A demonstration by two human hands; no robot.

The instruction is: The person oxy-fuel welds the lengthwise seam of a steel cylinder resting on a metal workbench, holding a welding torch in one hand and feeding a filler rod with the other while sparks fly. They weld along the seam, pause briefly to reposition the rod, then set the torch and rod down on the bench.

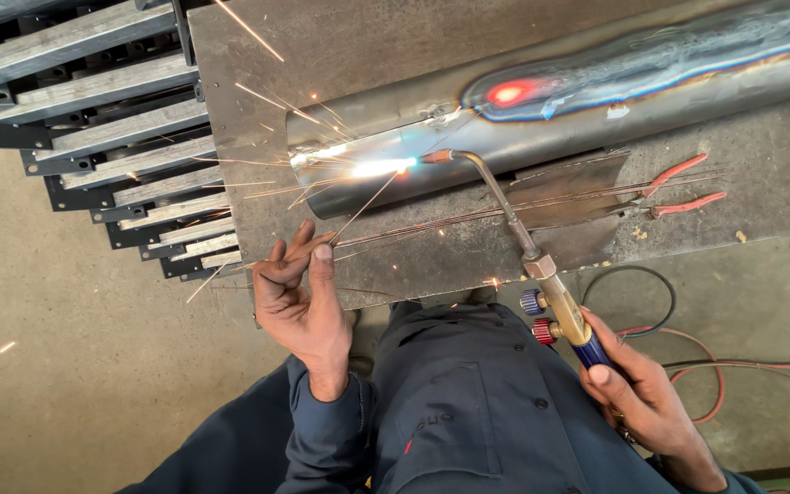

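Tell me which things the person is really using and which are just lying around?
In use:
- torch, held in the right hand
- thin rod, pinched in the left hand
- pipe, where the flame hits and sparks fly

Lying about:
- red pliers on the metal table
- spare rods beside them
- rack of bars
- hoses on the floor

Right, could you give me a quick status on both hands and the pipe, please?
Left hand pinching filler rod. Right hand gripping torch, flame on pipe seam, sparks flying. Pliers and spare rods beside pipe, clear of the flame.
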